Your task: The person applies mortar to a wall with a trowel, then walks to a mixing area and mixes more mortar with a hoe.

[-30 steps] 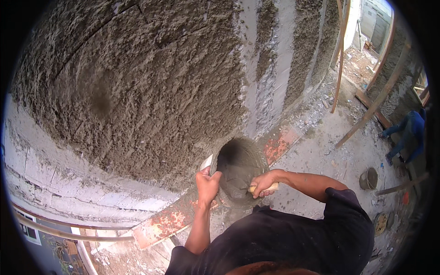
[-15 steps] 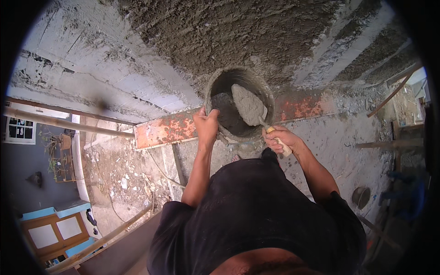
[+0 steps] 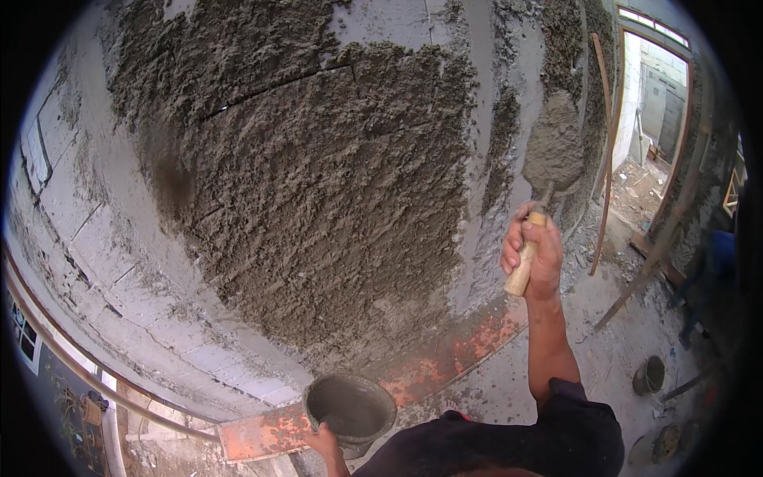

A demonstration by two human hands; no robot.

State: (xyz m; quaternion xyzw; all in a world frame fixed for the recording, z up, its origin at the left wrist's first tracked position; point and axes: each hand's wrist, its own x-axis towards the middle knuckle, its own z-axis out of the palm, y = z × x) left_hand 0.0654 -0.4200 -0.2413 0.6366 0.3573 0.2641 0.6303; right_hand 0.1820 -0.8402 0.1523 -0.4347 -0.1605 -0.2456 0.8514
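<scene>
My right hand (image 3: 536, 250) is wrapped round the wooden handle of a trowel (image 3: 520, 274), lifted at the right. A thick heap of wet grey mortar (image 3: 555, 143) covers its blade, in front of the wall's smoother strips. Low in the picture, my left hand (image 3: 324, 440) grips the rim of a dark bucket (image 3: 380, 393), thumb over the edge. Grey mortar coats the bucket's inside. Ahead stands a wall whose middle carries a broad patch of rough, damp mortar (image 3: 342, 191).
An orange, mortar-spattered board (image 3: 429, 370) runs along the wall's foot. At right, a curved wooden strip (image 3: 608, 159) leans near a doorway (image 3: 656, 103). A small bucket (image 3: 648, 375) stands on the grey floor. A pole (image 3: 151, 409) crosses the lower left.
My right hand has raised the loaded trowel out of the bucket, up and to the right. The view has tilted up toward the wall. My left hand still holds the bucket.
</scene>
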